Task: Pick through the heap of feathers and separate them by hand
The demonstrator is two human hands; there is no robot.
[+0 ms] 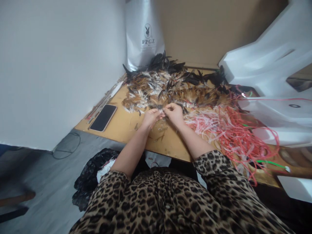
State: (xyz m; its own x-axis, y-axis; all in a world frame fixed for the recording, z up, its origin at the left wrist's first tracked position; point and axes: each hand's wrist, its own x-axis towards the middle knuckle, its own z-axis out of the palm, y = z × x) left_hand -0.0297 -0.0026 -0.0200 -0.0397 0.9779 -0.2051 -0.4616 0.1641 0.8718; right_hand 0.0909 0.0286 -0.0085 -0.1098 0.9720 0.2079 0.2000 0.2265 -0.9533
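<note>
Together, left hand (pixel 150 117), right hand (pixel 175 113) pinch something indistinct (pixel 161 111), feathers (pixel 156 86) beyond, phone (pixel 103 117) left, strands (pixel 232 130) right

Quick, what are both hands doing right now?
Left hand: fingers pinched closed; anything held is too small to tell.
Right hand: pinched closed too; can't tell what's in it.

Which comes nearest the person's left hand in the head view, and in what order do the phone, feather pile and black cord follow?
From the left hand, nearest first:
1. Feather pile: just beyond the fingers.
2. Phone: to the left, on the table.
3. Black cord: farther left, down on the floor.
</note>
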